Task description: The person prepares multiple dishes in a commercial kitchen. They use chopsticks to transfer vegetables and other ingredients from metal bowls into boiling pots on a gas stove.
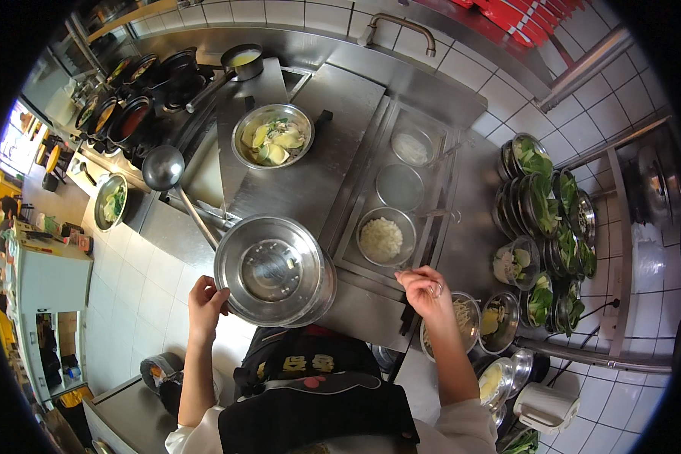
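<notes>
My left hand [209,301] grips the rim of a steel bowl [269,272], which holds only a few small pale bits and sits over another round vessel. At its upper left lies a large steel ladle [164,168], its handle running to the bowl. My right hand [425,290] pinches the handle end of a strainer basket [387,236] filled with white cubes, set in a cooker well. Two more round baskets stand behind it, the farthest [412,145] with something whitish. A steel bowl of sliced potato-like pieces and greens [272,136] rests on the steel top.
Black pots [130,122] and a long-handled saucepan [243,61] stand at the back left. A bowl of greens [111,202] is at the left edge. Stacked bowls of leafy greens [536,198] and bowls of noodles [451,326] line the right. A faucet [400,24] projects from the back wall.
</notes>
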Action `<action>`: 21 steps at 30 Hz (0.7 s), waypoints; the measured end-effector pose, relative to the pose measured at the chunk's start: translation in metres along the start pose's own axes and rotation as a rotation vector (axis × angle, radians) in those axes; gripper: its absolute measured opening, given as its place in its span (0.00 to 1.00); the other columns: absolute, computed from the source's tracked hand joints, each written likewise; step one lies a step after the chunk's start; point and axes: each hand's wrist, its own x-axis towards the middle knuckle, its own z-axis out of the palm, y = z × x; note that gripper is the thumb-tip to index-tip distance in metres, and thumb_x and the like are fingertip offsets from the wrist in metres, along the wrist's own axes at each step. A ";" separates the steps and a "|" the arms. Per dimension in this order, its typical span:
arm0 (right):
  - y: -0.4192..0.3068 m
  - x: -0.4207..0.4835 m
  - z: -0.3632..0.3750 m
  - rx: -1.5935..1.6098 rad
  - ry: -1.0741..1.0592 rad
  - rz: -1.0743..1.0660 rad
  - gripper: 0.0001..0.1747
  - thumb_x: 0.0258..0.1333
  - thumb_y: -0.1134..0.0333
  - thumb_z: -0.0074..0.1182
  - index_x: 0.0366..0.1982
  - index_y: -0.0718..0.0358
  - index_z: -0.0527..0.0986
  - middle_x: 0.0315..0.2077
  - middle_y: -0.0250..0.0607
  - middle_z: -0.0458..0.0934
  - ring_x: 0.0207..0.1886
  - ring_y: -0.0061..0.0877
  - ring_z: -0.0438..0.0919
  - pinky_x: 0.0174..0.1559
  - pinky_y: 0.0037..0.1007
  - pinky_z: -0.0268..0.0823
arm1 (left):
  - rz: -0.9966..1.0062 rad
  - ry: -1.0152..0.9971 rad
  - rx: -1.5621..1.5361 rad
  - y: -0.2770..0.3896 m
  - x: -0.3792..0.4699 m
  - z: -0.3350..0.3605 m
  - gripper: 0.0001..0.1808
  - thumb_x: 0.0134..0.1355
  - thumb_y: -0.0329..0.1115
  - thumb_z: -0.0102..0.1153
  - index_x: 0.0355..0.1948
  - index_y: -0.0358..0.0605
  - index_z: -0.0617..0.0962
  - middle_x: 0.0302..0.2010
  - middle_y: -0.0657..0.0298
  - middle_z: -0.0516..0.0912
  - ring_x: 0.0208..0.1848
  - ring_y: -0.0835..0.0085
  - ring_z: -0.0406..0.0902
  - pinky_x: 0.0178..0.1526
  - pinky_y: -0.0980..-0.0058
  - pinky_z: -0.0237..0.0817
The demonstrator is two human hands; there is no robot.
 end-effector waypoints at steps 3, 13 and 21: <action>-0.007 0.005 -0.004 -0.190 0.130 -0.128 0.09 0.52 0.75 0.43 0.24 0.72 0.58 0.22 0.38 0.59 0.24 0.23 0.64 0.36 0.28 0.70 | -0.036 0.002 -0.078 0.005 -0.002 -0.005 0.06 0.54 0.26 0.53 0.26 0.43 0.68 0.17 0.65 0.74 0.15 0.80 0.69 0.18 0.84 0.58; 0.013 -0.037 0.006 -0.410 0.066 0.079 0.14 0.51 0.78 0.38 0.41 0.75 0.62 0.19 0.35 0.62 0.10 0.16 0.60 0.09 0.18 0.53 | -0.071 -0.015 -0.268 0.010 0.005 -0.013 0.07 0.55 0.28 0.55 0.28 0.47 0.69 0.17 0.67 0.75 0.15 0.81 0.71 0.17 0.86 0.58; 0.094 -0.059 0.056 -1.162 0.098 -0.660 0.27 0.47 0.78 0.39 0.53 0.57 0.62 0.16 0.34 0.63 0.08 0.16 0.58 0.07 0.21 0.50 | -0.059 -0.068 -0.361 0.017 0.019 -0.004 0.07 0.52 0.26 0.56 0.25 0.46 0.69 0.16 0.68 0.74 0.14 0.81 0.70 0.16 0.86 0.57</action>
